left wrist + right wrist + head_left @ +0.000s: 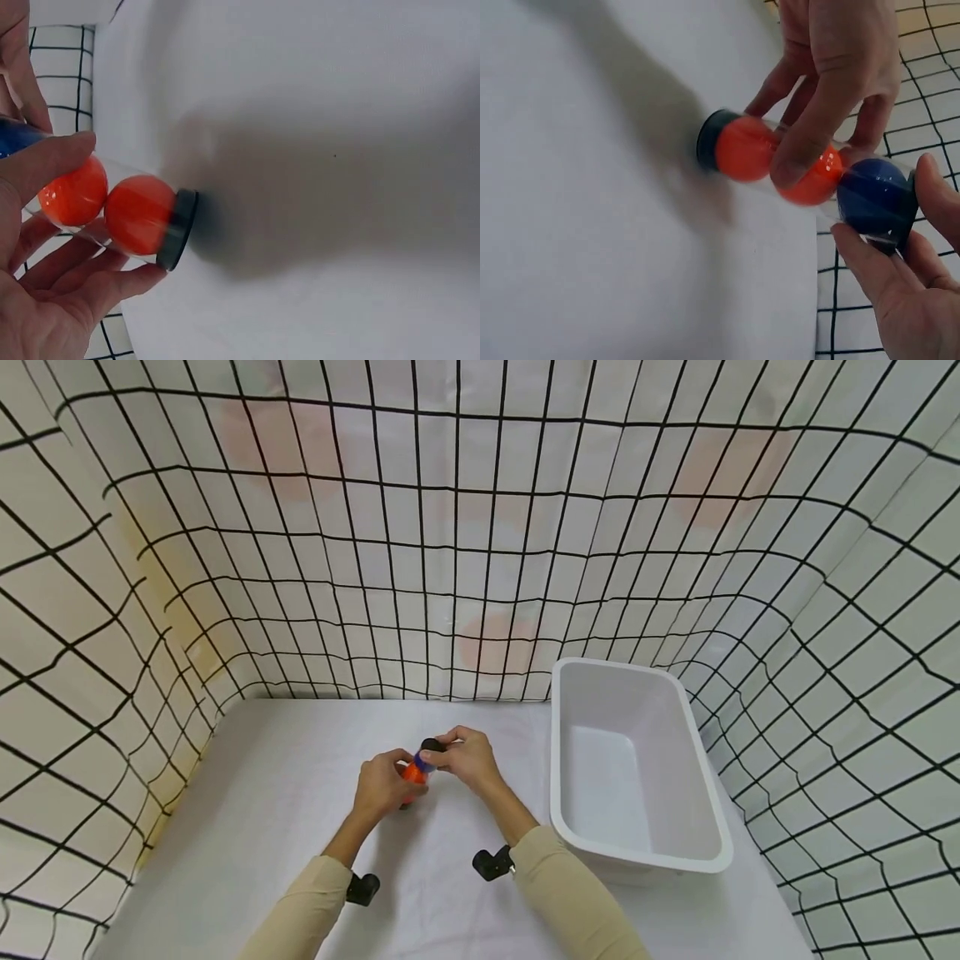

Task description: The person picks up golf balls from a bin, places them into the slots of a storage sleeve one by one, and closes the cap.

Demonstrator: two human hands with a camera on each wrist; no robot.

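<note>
A clear plastic tube [112,171] is held tilted between both hands over the white table. Inside it are two orange balls [746,148] and a dark blue ball [870,195] in a row. My left hand [378,787] grips the tube around its orange-ball part, thumb on one side and fingers on the other. At the upper end, my right hand [471,760] pinches near the blue ball and the black end cap [432,744]. The lower end carries another dark cap [178,231], close over the table, with a left fingertip right by it.
To the right stands a white plastic bin [641,860], its inside bare. Black wire mesh [457,552] rises at the back and both sides of the white-covered table [300,760]. Each wrist wears a small black camera [492,863].
</note>
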